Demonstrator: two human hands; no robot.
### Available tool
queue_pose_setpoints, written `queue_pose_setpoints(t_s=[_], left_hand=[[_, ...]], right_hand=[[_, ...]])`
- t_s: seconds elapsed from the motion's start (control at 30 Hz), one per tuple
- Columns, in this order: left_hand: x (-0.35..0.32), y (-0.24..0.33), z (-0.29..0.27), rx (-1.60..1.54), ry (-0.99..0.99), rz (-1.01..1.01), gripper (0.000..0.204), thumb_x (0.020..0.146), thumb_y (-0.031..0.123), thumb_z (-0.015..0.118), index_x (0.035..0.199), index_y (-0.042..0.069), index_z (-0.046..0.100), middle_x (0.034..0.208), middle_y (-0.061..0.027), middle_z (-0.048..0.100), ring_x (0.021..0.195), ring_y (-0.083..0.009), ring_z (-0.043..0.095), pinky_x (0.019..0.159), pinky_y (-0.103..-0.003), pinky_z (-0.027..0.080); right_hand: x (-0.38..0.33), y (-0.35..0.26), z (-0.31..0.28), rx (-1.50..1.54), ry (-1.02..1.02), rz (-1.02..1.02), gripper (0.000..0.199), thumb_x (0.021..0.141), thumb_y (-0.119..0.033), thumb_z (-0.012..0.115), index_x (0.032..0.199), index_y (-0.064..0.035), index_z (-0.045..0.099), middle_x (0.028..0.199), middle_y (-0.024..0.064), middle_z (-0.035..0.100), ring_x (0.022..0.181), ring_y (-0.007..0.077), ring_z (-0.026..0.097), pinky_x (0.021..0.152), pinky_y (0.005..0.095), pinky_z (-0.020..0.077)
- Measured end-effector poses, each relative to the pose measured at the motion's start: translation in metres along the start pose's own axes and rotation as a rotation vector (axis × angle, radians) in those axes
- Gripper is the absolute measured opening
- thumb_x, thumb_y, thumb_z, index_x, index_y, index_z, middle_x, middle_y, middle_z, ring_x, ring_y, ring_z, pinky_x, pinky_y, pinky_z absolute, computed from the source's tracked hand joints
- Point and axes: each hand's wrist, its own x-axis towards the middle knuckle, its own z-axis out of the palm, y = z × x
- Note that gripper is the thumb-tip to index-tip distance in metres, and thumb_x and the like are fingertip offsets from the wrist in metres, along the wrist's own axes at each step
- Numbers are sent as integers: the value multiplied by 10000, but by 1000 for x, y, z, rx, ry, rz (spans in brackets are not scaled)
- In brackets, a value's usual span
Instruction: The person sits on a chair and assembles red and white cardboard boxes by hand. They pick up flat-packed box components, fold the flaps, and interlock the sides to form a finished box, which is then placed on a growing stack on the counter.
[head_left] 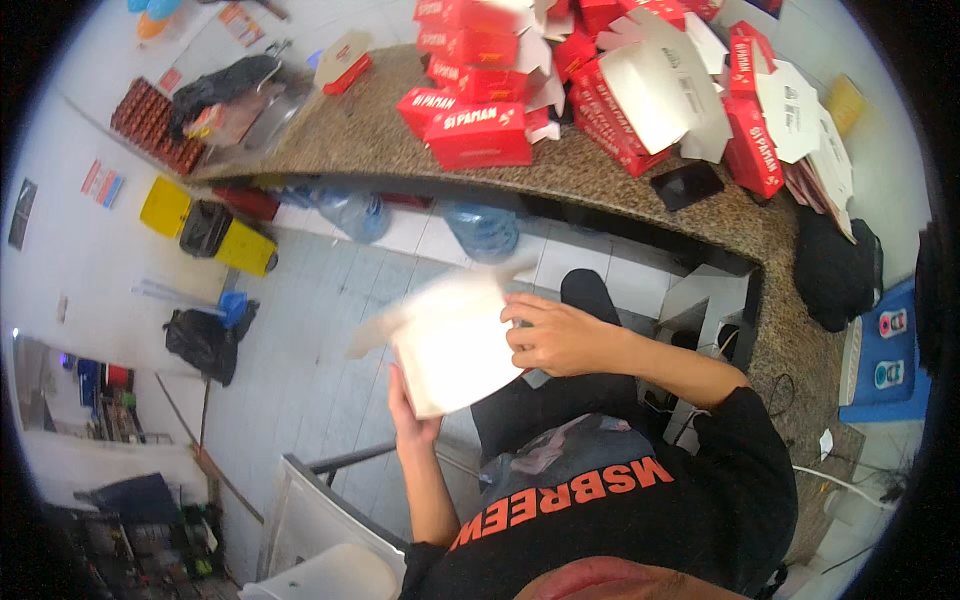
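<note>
Both hands hold a white, partly folded cardboard box above my lap; it is blurred by motion. My left hand supports it from below at its near edge. My right hand grips its right side with the fingers curled over the card. A loose flap sticks out to the left.
A speckled stone counter curves ahead, piled with several folded red boxes and open white-lined ones. A black phone lies on it. Below are water jugs, a yellow bin, black bags and a white chair.
</note>
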Motion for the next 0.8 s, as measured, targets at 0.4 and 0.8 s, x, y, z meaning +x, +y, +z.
queue_pose_setpoints(t_s=[0.4,0.8], left_hand=[[6,-24,0,146,-62,79,675,1049,485,419,1599,169,187,1517,-133,424,1396,-293,425,1164,-434,344],[3,-1,-8,3,-116,77,821,981,688,336,1540,90,267,1464,-226,452,1174,-435,607,689,-625,619]], right_hand=[[-10,8,30,1385,174,873,471,1077,-292,460,1447,-4,427,1352,143,518,1274,211,493,1079,367,402],[47,75,-16,1251,60,792,457,1003,-363,610,1348,-72,541,1243,56,594,1142,165,571,928,407,538]])
